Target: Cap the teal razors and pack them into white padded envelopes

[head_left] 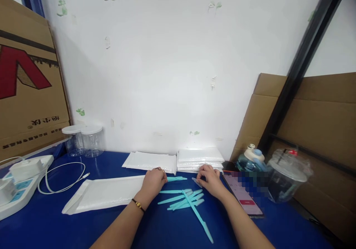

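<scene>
My left hand (154,182), with a dark beaded bracelet at the wrist, is closed around the end of a teal eyebrow razor (177,178) that points right; whether it is one or more is hard to tell. Between the thumb and fingertips of my right hand (210,179) is a small translucent blade cap (197,182). Several more teal eyebrow razors (191,204) lie in a loose, crossed heap on the blue table between my forearms. A white padded mailer (108,195) lies flat beside my left hand, partly covered by it.
White padded mailers lie in a left stack (150,161) and a right stack (200,155) against the wall. A phone (244,199), a drink cup (287,176) and a teal figurine (247,160) stand right. Clear jars (93,143), a white cable (65,164) and a power strip (27,189) are left.
</scene>
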`<state>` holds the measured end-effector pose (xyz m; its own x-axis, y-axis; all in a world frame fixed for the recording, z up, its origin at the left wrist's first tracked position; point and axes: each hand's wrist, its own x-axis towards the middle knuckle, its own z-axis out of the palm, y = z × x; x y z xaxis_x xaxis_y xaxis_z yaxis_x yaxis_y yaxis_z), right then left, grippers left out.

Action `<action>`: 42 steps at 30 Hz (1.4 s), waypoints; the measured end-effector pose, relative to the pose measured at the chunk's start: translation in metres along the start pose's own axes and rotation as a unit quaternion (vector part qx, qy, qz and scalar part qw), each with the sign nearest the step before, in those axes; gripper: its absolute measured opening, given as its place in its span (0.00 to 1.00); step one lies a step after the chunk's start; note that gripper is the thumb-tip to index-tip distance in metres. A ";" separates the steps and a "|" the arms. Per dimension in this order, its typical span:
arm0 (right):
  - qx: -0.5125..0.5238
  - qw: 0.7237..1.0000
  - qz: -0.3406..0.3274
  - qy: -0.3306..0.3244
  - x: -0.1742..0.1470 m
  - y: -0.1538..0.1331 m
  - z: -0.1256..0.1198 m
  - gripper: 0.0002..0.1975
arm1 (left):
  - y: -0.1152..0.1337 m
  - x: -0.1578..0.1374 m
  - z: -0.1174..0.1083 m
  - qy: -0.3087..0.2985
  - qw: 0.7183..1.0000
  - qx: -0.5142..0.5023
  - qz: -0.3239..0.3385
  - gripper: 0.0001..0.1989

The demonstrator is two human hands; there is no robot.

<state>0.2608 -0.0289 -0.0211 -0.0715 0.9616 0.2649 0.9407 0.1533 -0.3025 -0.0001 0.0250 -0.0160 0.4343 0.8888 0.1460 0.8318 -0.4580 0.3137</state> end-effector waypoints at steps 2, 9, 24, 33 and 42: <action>-0.006 1.000 0.016 0.013 -0.001 0.003 -0.003 0.05 | -0.004 -0.001 -0.002 0.017 1.000 0.005 -0.006 0.06; 0.049 0.997 -0.032 -0.041 -0.009 -0.017 -0.001 0.03 | 0.010 -0.010 -0.001 -0.062 0.995 -0.042 0.070 0.07; -0.002 0.999 0.020 0.027 -0.004 0.001 -0.009 0.05 | 0.002 -0.004 -0.002 0.048 0.998 -0.024 0.015 0.09; 0.051 0.994 -0.059 -0.078 -0.019 -0.032 -0.013 0.06 | 0.018 -0.018 0.005 -0.039 0.984 -0.116 0.128 0.14; 0.064 0.997 -0.010 -0.035 -0.020 -0.011 -0.032 0.09 | 0.061 -0.026 0.019 -0.083 0.952 -0.091 0.279 0.10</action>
<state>0.2624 -0.0566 0.0064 -0.1165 0.9708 0.2096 0.8896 0.1958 -0.4127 0.0460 -0.0263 -0.0186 0.8521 0.4867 0.1925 0.3888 -0.8348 0.3898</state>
